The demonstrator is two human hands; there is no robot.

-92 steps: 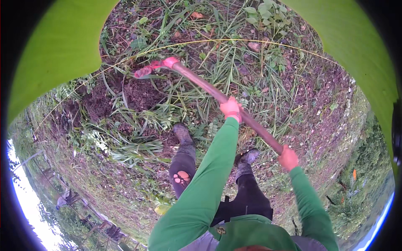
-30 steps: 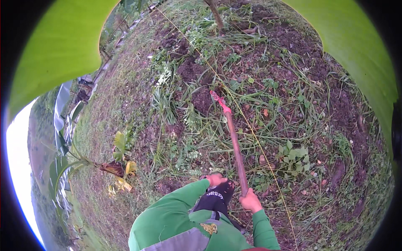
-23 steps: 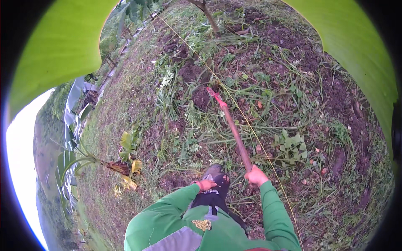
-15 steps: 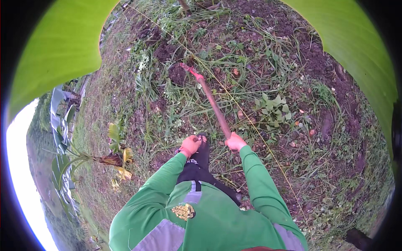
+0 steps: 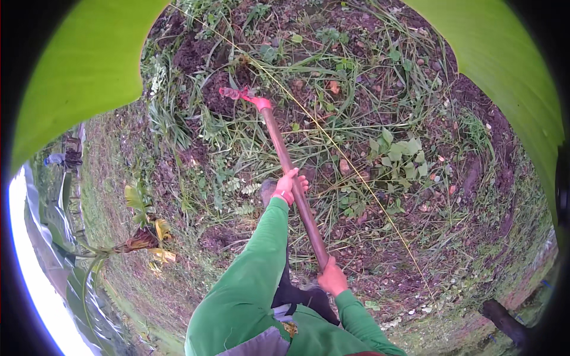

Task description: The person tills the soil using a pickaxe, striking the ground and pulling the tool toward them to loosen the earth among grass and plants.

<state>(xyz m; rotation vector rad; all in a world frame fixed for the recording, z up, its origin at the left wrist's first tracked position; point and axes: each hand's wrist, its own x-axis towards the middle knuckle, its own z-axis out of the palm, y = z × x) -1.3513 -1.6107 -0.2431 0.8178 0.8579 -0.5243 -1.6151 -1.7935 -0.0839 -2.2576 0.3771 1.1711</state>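
Observation:
Across the middle of the head view runs a long-handled hoe [image 5: 304, 221] with a brown wooden shaft. Its red head [image 5: 246, 97] points up and left, over dark loose soil [image 5: 221, 98]; whether it touches the ground is hard to tell. My left hand [image 5: 287, 186] wraps the middle of the shaft, its fingers showing on the right side. Near the shaft's lower end my right hand [image 5: 333, 277] is closed firmly round the wood.
A taut yellow string [image 5: 323, 132] slants over the weedy ground. A leafy plant [image 5: 399, 155] grows to its right. At left stands a small banana plant [image 5: 139, 240] with yellowing leaves. A dark log-like piece [image 5: 503, 320] lies lower right. Big green leaves [image 5: 77, 77] frame the top.
My left hand has come forward from beside the hoe onto the middle of its shaft. The right hand has moved down and back, and the red head has shifted left.

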